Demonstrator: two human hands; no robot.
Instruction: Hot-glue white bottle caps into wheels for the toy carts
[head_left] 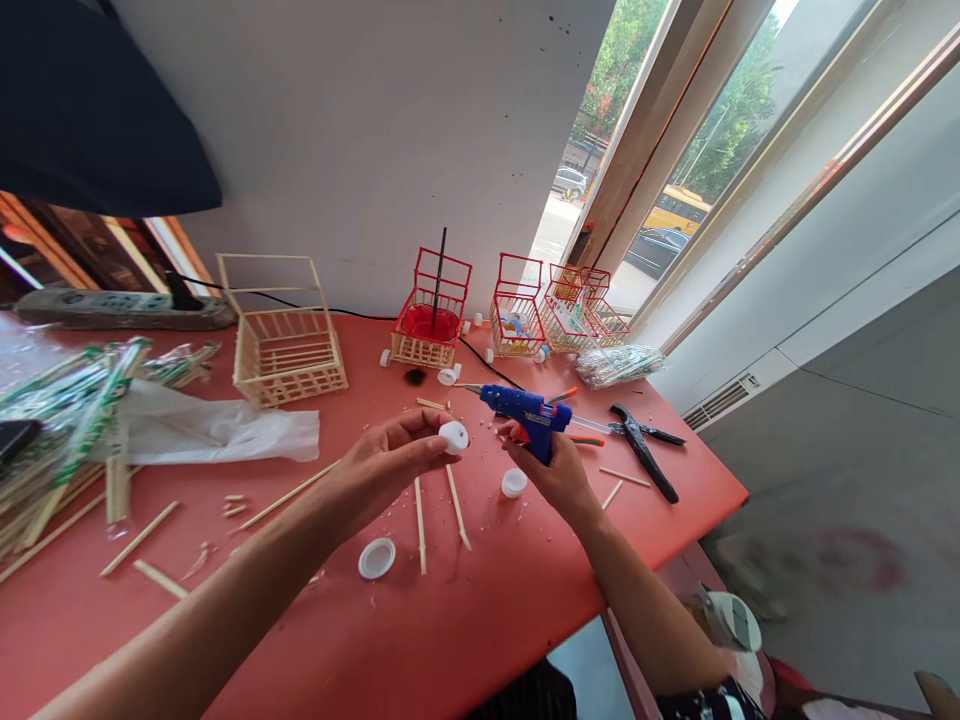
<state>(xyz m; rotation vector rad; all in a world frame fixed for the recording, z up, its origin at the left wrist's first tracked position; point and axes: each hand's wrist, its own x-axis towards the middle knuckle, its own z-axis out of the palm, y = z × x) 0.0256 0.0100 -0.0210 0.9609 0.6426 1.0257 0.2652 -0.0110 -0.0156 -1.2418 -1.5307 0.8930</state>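
Observation:
My left hand (386, 455) pinches a small white bottle cap (454, 436) above the red table (480, 620). My right hand (551, 470) grips a blue hot glue gun (525, 408) by its handle, with the nozzle aimed left toward the cap and a short gap between them. Two more white caps lie on the table, one (514, 483) just below the gun and one (376, 558) nearer me. Loose wooden sticks (439, 505) lie under my hands.
A bare wooden stick cart (283, 345) stands at the back left. Red-framed stick carts (431, 315) line the wall toward the window. Black pliers (643, 450) lie right of the gun. Wrapped chopsticks (71, 410) and a plastic bag (217, 430) cover the left side.

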